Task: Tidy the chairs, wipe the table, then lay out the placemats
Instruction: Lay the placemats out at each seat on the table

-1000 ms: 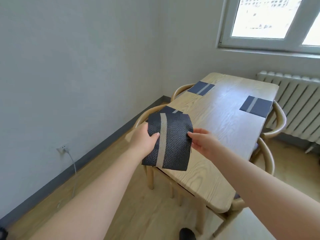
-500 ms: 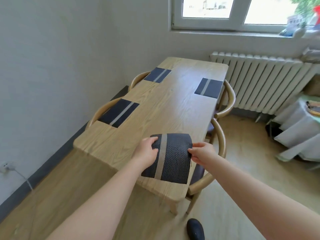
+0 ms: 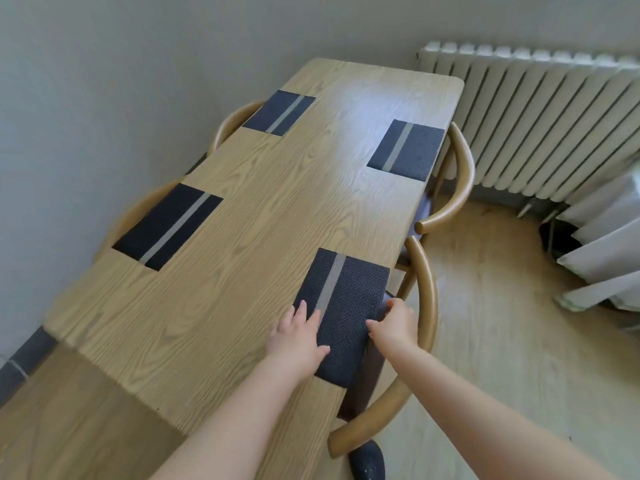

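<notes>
Fourth placemat [image 3: 341,313] flat on worktop [image 3: 242,271], lower centre of frame, at right edge. Left hand [image 3: 296,337] rests on it, fingers spread. Right hand [image 3: 393,325] pinches its right edge. Three other placemats [image 3: 168,225] already laid.

The placemat [image 3: 343,306], held aloft before, now lies on the table [image 3: 242,237].

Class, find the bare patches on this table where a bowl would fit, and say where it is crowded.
Bare wood runs down the middle of the table, between the left placemats and the right ones. The near-left corner is bare too. The near-right edge is crowded by both hands.
</notes>
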